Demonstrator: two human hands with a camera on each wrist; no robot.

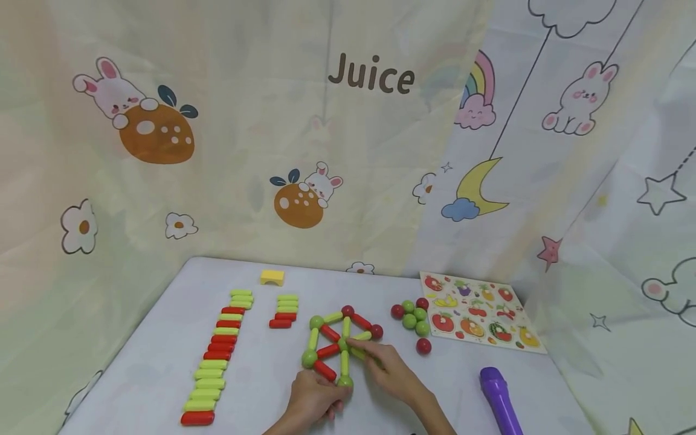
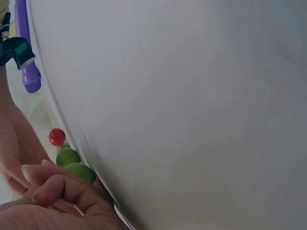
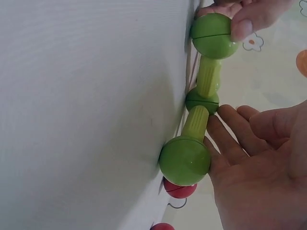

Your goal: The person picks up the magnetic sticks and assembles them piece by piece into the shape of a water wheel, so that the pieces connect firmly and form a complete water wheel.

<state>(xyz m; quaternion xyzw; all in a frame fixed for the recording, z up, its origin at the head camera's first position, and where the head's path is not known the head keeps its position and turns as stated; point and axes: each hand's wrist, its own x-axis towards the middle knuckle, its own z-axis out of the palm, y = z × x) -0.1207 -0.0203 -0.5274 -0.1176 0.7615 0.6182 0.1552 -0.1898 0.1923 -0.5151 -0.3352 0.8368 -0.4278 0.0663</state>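
Note:
A flat frame of red and yellow-green rods (image 1: 345, 362) joined by balls lies on the white table, with a green ball (image 1: 344, 344) at its hub. My left hand (image 1: 314, 396) pinches the green ball (image 3: 213, 36) at the frame's near corner between thumb and fingers. From the right, my right hand (image 1: 390, 373) reaches over the frame, its fingers fairly straight and touching the hub and a rod (image 3: 195, 123). Beneath that hand, another green ball (image 3: 185, 160) is hidden from the head view. A red ball (image 1: 376, 331) forms the right corner.
Left of the frame runs a long column of red and yellow-green rods (image 1: 215, 365), beside a shorter stack (image 1: 287, 307). Loose balls (image 1: 409, 321) lie against a fruit picture board (image 1: 478, 311). A purple microphone-shaped toy (image 1: 499, 399) lies near right; a yellow block (image 1: 272, 277) stands far back.

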